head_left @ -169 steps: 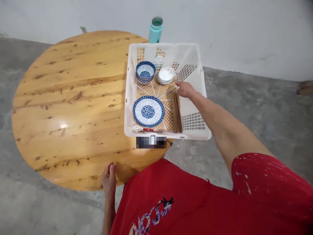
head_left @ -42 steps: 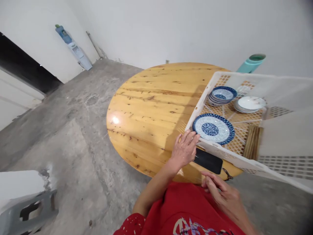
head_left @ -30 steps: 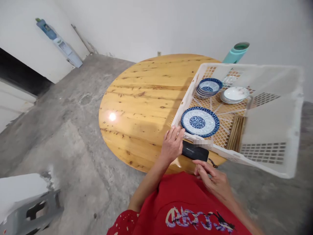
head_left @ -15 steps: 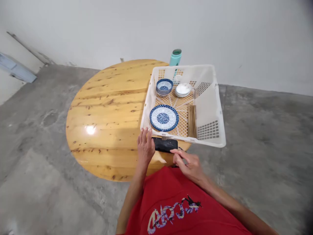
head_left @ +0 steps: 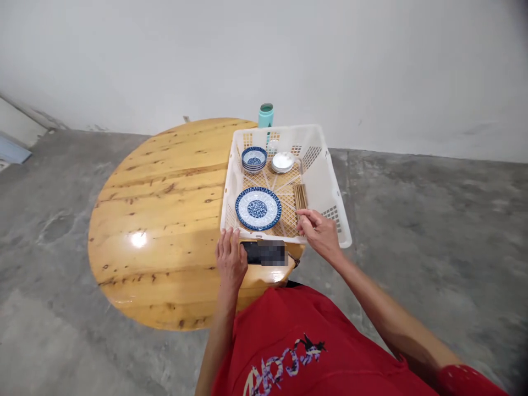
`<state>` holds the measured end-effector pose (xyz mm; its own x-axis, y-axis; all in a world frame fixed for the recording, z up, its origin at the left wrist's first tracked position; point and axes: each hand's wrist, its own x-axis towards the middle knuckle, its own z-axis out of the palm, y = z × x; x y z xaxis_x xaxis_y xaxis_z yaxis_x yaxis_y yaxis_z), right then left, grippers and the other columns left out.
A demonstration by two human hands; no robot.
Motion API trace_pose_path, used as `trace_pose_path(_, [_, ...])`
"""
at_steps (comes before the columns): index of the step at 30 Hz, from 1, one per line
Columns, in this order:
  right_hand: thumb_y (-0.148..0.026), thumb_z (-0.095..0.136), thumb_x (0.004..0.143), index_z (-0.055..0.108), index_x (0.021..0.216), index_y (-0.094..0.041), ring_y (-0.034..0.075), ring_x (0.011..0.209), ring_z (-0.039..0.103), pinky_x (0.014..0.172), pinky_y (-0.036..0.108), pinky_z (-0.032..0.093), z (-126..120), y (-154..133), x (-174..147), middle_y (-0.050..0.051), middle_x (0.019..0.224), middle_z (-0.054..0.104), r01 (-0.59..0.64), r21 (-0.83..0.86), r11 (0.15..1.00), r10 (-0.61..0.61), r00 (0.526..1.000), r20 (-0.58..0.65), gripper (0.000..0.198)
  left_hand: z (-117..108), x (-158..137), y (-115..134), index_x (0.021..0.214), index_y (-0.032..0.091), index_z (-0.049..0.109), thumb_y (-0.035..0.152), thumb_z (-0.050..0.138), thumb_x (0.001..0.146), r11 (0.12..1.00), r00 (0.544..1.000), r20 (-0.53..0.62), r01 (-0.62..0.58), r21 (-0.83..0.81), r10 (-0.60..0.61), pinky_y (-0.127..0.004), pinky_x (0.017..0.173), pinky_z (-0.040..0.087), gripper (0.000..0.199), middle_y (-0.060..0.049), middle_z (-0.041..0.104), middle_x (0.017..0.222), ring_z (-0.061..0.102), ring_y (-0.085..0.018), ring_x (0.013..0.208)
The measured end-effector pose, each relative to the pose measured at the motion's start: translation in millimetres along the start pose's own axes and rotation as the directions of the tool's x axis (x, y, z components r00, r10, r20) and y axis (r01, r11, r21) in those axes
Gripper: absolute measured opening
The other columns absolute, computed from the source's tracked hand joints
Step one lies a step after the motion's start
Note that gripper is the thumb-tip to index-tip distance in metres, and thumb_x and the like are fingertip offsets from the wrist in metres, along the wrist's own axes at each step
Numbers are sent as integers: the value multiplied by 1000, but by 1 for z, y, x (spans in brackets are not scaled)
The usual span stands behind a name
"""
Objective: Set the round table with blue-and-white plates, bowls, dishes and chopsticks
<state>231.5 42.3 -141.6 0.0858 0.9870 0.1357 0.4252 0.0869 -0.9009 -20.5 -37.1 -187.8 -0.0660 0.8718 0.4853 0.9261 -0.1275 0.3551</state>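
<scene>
My left hand (head_left: 231, 261) lies on the table by the near left corner of a white plastic basket (head_left: 324, 170), its fingers stretched out to the rim and its thumb beside a black phone (head_left: 252, 253). Over the basket's near rim reaches my right hand (head_left: 322, 236), fingers apart and slightly bent, the fingertips at a bundle of wooden chopsticks (head_left: 300, 197). It covers their near ends, and no grip on them shows. Also in the basket are a blue-and-white plate (head_left: 258, 209), a stack of blue-patterned bowls (head_left: 254, 159) and a few stacked white dishes (head_left: 282, 161).
The basket stands on the right part of a round wooden table (head_left: 165, 209), its right side reaching past the edge. A turquoise bottle (head_left: 266, 116) stands behind it. A white wall (head_left: 165, 60) rises beyond, and the floor (head_left: 433, 236) is grey concrete.
My right hand has moved from the phone's right end up over the basket rim to the chopsticks. My left hand stays by the basket corner. The whole view has shifted slightly.
</scene>
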Motion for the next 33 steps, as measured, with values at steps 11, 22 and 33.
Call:
trace_pose_path(11, [-39,58,81,71,95,-16,15,48,58,50,27,50,-4,6,4,1,62,66,-161,123,979,161,987,7,30,-7,113,7,136,11,60,35,28,107,995,991,-117,56,-79,-65,-42,120,34,49,-17,63,139,50,-25,141])
trace_pose_path(22, [-42,60,82,72,94,-20,16,48,60,51,29,52,-2,0,3,0,63,67,-156,63,986,155,988,24,28,23,128,9,139,9,58,30,39,105,995,995,67,73,75,-78,-46,119,35,44,-19,59,145,44,-32,146])
trace_pose_path(33, [-38,59,81,70,92,-20,17,51,61,52,28,51,-5,3,6,0,63,66,-228,66,971,217,966,140,23,25,129,7,127,12,61,19,40,103,994,989,141,31,102,-45,-45,115,41,32,-19,64,132,52,-29,136])
